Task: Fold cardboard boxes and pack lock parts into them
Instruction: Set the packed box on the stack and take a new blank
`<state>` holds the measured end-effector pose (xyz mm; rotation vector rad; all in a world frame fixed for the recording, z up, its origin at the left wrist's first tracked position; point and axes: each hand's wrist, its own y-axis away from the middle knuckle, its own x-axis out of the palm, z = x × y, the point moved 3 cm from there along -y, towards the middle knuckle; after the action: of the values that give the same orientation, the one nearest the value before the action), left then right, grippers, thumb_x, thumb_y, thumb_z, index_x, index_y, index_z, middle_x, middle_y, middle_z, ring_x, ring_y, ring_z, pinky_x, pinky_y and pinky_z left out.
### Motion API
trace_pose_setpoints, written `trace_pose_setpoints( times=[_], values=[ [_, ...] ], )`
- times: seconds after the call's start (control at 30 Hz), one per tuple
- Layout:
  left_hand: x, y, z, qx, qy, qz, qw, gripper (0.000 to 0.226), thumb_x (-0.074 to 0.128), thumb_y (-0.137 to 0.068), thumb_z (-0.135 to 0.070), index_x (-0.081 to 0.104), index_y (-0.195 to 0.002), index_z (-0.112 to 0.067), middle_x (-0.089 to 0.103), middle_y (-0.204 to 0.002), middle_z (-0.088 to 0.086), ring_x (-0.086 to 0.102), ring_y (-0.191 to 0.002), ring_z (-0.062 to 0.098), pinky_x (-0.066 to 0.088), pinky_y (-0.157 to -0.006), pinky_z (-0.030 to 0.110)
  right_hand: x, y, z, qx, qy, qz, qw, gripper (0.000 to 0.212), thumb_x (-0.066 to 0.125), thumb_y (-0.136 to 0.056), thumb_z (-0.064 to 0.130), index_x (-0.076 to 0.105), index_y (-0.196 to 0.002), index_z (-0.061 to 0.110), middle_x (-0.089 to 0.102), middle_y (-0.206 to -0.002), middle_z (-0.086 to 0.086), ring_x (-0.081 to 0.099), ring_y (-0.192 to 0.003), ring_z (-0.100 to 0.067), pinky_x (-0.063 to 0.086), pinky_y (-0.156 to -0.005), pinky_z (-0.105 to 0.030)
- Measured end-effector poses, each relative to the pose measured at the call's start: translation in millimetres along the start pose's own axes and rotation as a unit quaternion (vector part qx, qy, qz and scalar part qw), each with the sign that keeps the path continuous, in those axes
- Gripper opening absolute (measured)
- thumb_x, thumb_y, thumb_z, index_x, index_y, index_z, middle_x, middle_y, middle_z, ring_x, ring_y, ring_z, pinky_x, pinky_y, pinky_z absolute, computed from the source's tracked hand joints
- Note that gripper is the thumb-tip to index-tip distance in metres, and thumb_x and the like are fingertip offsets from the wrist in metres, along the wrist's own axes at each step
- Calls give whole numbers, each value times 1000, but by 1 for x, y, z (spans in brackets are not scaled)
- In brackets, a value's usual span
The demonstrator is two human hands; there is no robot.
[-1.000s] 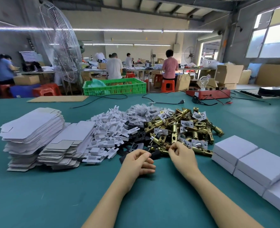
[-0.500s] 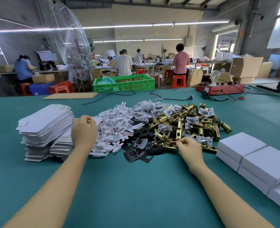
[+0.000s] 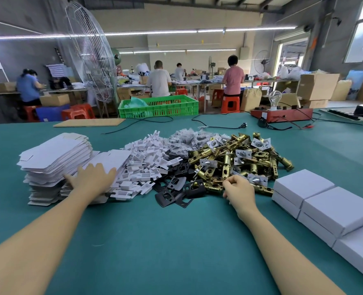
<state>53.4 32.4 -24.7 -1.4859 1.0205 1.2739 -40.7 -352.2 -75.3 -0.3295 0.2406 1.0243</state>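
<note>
Counter [image 3: 176,241]: a broad teal surface that carries all the work things, with both bare forearms stretched across it from the near edge.
Boxes [image 3: 338,207]: folded white boxes at the right, stacked two high in a row running toward the near right corner; three stacks show, the nearest cut by the frame edge.
Blanks [image 3: 55,154]: flat white box blanks at the left in two piles, a tall one and a lower, slumped one just right of it.
Latches [image 3: 240,160]: a heap of brass lock latches right of centre, too many to count, touching the nearest box stack.
Inserts [image 3: 142,167]: a pile of small white card pieces between the blanks and the latches.
Plates [image 3: 176,186]: black strike plates spread at the near edge of the heaps; about a dozen show.
Bags [image 3: 187,139]: clear packets of small parts behind the inserts.
Left hand [image 3: 91,179]: arm reaches forward and left; the palm lies face down on the lower pile of blanks, fingers straight and spread, thumb toward the tall pile.
Right hand [image 3: 239,190]: arm reaches forward, back of the hand up, at the near edge of the latches; fingers curled in, and whether they hold a part cannot be told.
</note>
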Motion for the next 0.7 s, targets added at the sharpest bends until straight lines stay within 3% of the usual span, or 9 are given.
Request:
trace_pose_setpoints(
  times=[0.17,0.23,0.3,0.37,0.43,0.5,0.6,0.7],
  values=[
    [-8,-2,1,41,-15,-11,999,74,30,-90,-75,56,-119,-11,61,-122,10,54,-117,32,35,-107,52,0,0,1,7,-7,1,1000,14,51,-86,10,61,-76,11,61,-52,1,52,-48,-14,45,-47,-27],
    [-10,1,-4,77,-31,-22,996,60,30,-97,-63,58,-107,-11,63,-106,9,56,-100,28,43,-99,44,0,1,1,9,-5,3,1000,14,51,-86,10,61,-76,11,62,-53,1,52,-48,-13,45,-46,-26],
    [-15,9,-8,107,-60,-54,991,43,29,-103,-42,56,-94,-10,64,-95,8,54,-84,27,47,-80,34,0,1,1,12,-5,5,1000,14,51,-87,10,60,-77,11,62,-54,0,53,-49,-14,44,-45,-26],
    [-18,13,-9,112,-48,-101,987,16,36,-101,-14,51,-100,-9,58,-84,3,49,-72,24,40,-62,30,0,1,1,13,-4,5,1000,14,51,-87,10,60,-77,11,62,-54,0,53,-49,-14,44,-45,-26],
    [-26,17,-9,58,8,-123,991,20,42,-92,3,48,-109,-4,44,-67,1,47,-64,25,36,-56,30,0,0,0,15,-5,6,1000,14,50,-87,10,60,-77,11,62,-55,-1,53,-49,-14,45,-46,-26],
    [-37,26,-12,46,138,-185,972,17,40,-95,3,50,-108,4,50,-64,10,47,-59,28,33,-53,32,0,0,0,15,-5,6,1000,14,50,-88,10,60,-77,11,63,-56,-1,53,-49,-14,45,-47,-26],
    [-56,55,-26,-3,313,-296,902,34,31,-106,-13,53,-94,10,53,-69,29,43,-64,34,28,-56,39,0,1,1,16,-7,0,1000,14,50,-88,10,60,-78,11,62,-56,-1,51,-46,-12,43,-43,-24],
    [-42,93,-52,-66,450,-270,849,42,29,-106,-21,48,-77,2,47,-73,17,41,-72,32,24,-63,37,0,2,1,14,-7,0,1000,14,49,-89,10,59,-79,12,63,-56,-1,51,-46,-11,42,-42,-22]
  ],
)
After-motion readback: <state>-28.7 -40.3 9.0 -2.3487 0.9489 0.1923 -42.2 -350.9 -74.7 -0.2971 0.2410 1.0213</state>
